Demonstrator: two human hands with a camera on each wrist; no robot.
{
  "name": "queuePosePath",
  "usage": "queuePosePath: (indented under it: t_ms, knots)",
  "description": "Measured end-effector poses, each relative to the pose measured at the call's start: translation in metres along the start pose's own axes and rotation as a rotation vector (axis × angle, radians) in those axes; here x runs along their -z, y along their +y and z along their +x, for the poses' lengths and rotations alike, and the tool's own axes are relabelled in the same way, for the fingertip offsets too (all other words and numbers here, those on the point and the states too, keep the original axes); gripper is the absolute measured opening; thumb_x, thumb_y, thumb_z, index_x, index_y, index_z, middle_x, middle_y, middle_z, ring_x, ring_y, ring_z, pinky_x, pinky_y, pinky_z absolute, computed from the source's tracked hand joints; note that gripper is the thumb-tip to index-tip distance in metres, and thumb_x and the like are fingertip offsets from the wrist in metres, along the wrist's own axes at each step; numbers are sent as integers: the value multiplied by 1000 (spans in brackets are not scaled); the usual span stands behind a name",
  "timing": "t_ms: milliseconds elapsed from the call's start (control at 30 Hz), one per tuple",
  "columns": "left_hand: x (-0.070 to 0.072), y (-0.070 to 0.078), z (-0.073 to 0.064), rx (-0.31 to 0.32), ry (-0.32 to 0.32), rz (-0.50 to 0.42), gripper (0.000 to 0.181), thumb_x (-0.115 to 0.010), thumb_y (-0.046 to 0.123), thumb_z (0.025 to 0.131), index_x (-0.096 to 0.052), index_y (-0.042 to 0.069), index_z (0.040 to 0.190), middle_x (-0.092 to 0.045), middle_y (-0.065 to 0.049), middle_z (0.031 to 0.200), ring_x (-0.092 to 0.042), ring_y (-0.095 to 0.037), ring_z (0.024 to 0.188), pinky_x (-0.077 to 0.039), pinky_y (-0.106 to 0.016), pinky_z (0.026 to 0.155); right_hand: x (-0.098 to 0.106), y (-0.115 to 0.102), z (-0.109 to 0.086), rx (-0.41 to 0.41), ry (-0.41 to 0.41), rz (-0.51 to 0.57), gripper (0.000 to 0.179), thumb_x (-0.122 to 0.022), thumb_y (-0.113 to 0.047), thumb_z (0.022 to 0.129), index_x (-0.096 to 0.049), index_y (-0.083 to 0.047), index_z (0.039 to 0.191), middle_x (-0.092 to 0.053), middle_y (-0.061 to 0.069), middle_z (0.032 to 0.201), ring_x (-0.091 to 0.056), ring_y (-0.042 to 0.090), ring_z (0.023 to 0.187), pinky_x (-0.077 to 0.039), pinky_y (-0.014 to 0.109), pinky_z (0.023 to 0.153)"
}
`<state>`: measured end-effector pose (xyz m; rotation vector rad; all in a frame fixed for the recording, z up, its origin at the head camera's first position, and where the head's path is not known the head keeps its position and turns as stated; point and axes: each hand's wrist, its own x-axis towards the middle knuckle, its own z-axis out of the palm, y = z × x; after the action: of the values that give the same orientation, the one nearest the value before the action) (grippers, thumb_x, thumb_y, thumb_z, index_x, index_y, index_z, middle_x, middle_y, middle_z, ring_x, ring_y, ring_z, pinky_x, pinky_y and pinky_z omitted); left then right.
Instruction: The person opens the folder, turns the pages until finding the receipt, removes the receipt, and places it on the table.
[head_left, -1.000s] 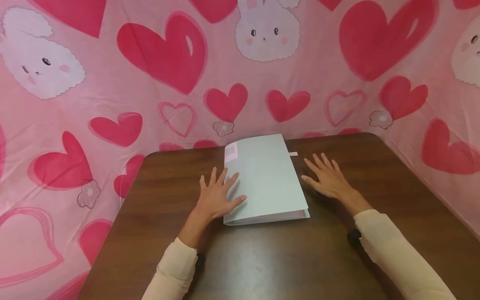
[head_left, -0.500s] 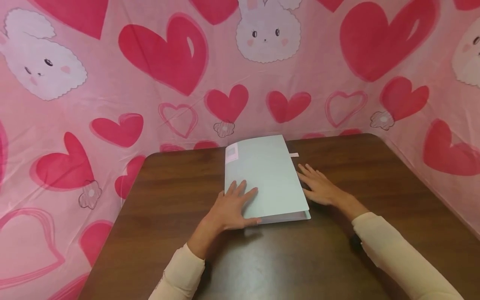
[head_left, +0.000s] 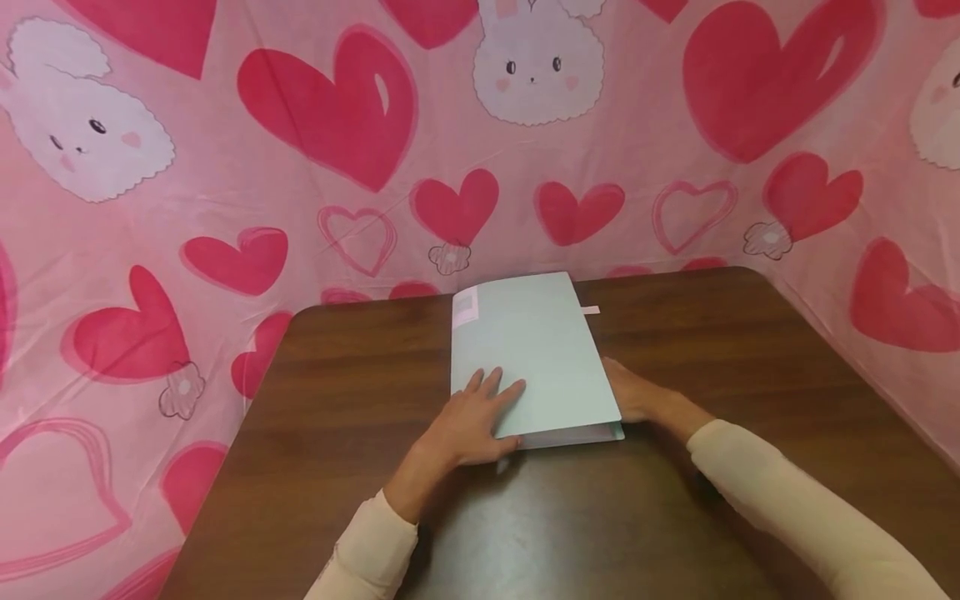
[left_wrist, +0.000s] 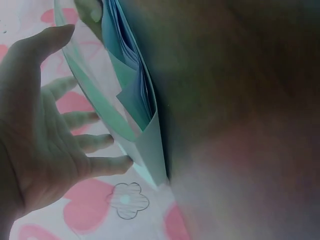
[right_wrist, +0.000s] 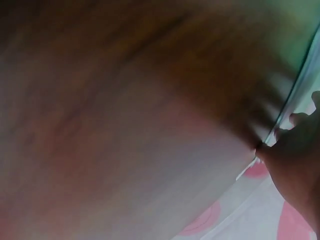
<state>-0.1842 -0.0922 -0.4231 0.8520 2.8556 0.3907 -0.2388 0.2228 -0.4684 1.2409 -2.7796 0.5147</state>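
A pale mint file folder [head_left: 536, 350] lies closed on the table, a pinkish label [head_left: 466, 306] at the top of its spine side. My left hand [head_left: 468, 421] rests at its near left corner, fingers spread over the cover and thumb by the bottom edge. From below, the left wrist view shows the folder's gaping end with several sleeve pages [left_wrist: 132, 65] inside. My right hand [head_left: 633, 392] is at the folder's right edge, its fingertips tucked out of sight behind the cover. In the right wrist view its fingers [right_wrist: 287, 135] line up along that edge.
The folder stands on a dark brown wooden table [head_left: 352, 350]. A small pink tab [head_left: 591, 310] sticks out beyond the folder's upper right side. Behind and beside the table hangs a pink cloth [head_left: 247, 183] with hearts and rabbits.
My left hand has come down and right onto the folder's near left corner. My right hand has moved left and toward me, from the bare table to the folder's right edge. The folder stays closed.
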Motion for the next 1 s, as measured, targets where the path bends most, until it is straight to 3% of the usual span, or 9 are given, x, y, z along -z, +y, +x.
queuePosePath:
  t_ms: [133, 300, 400, 567, 700, 867, 1000]
  knots:
    - [-1, -1, -3, -10, 21, -43, 76, -57, 54, 94, -30, 30, 161, -24, -15, 170, -24, -46, 156, -36, -64, 118, -5, -3, -2, -33, -20, -8, 63, -54, -40, 99, -53, 10, 138, -50, 36, 145, -43, 58, 137, -30, 74, 111]
    - [-2, -4, -10, -5, 70, -145, 76, -52, 47, 95, -24, 28, 163, -18, -16, 171, -19, -47, 157, -32, -63, 121, -15, -5, 4, -144, -51, 26, 67, -62, -49, 96, -49, -10, 149, -44, 22, 159, -35, 48, 149, -19, 72, 119]
    - [-2, -6, -13, -1, 120, -182, 74, -50, 44, 97, -21, 28, 164, -16, -17, 172, -18, -46, 157, -31, -62, 122, -22, -3, 8, -180, -78, -6, 71, -60, -54, 95, -44, -17, 154, -40, 15, 163, -28, 45, 154, -15, 71, 121]
    - [-2, -8, -15, 26, 232, -240, 72, -48, 41, 98, -21, 27, 163, -17, -16, 172, -19, -43, 158, -30, -64, 121, -19, -2, 14, -154, -95, -69, 71, -58, -53, 96, -45, -15, 154, -43, 16, 161, -20, 49, 156, -15, 73, 121]
    - [-2, -8, -14, 36, 326, -297, 71, -48, 37, 98, -22, 27, 163, -20, -14, 171, -23, -40, 158, -30, -64, 121, -13, -4, 16, -168, -125, -67, 74, -55, -55, 96, -39, -17, 158, -33, 18, 165, -14, 48, 157, -13, 72, 122]
    - [-5, -3, -14, -4, 478, -315, 69, -49, 29, 97, -28, 21, 162, -29, -15, 169, -30, -36, 156, -34, -60, 121, -13, -3, 14, -167, -138, -45, 76, -55, -57, 97, -32, -22, 160, -22, 16, 170, -13, 47, 158, -12, 73, 122]
    - [-5, 4, -11, -38, 581, -300, 67, -50, 26, 95, -33, 18, 160, -36, -16, 165, -37, -34, 153, -39, -58, 118, -13, -2, 13, -158, -140, -45, 76, -56, -58, 96, -35, -22, 160, -23, 16, 170, -17, 48, 157, -14, 75, 121]
